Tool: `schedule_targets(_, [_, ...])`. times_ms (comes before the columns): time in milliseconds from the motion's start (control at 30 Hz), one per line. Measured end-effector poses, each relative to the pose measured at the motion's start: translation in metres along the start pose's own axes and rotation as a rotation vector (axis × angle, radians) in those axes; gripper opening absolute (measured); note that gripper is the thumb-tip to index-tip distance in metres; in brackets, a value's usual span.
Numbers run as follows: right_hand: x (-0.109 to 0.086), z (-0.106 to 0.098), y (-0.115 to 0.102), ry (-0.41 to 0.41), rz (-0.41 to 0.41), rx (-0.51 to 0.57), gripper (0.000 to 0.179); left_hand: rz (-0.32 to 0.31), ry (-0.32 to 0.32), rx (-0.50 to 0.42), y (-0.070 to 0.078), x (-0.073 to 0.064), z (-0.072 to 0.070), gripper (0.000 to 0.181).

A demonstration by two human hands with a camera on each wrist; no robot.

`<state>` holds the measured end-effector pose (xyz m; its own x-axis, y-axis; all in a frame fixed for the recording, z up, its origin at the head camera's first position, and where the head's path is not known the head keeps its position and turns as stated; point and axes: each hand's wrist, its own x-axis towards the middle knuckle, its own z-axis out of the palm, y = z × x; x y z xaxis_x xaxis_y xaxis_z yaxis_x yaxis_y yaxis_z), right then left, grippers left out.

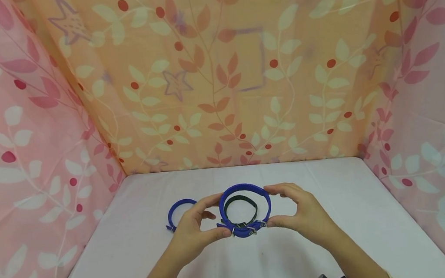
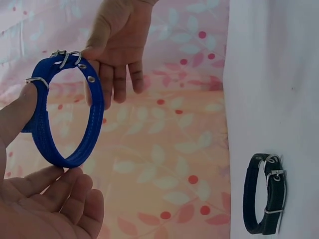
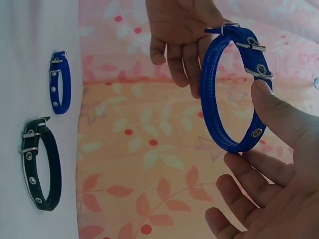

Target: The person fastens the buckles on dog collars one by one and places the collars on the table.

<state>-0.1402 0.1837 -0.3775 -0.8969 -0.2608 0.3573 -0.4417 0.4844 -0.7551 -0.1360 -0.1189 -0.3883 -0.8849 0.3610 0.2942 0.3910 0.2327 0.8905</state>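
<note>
A blue collar [image 1: 245, 232] with metal buckle and rings is held up as a closed loop between both hands. My left hand [image 1: 193, 228] pinches its left side, thumb by a metal ring and fingertips at the opposite edge. On the other side, my right hand [image 1: 307, 213] grips it between thumb and fingers. Eyelets line the strap in the right wrist view. A black collar [image 3: 28, 172], also buckled into a loop, stands on the table and shows through the blue loop in the head view. Left of it is a second blue collar [image 1: 170, 214], partly hidden by my left hand.
A white cloth covers the table [image 1: 138, 259]. Leaf-patterned curtains rise as a back wall [image 1: 220, 113] and along the left [image 1: 33, 171] and right sides. Dark pieces of gear show at the bottom edge near both forearms.
</note>
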Motion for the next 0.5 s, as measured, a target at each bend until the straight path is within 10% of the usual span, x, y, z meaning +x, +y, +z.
schedule_targets(500, [-0.002,-0.02,0.013,0.062,0.014,0.003,0.059,-0.042,0.065,0.074,0.006,0.028,0.018,0.067])
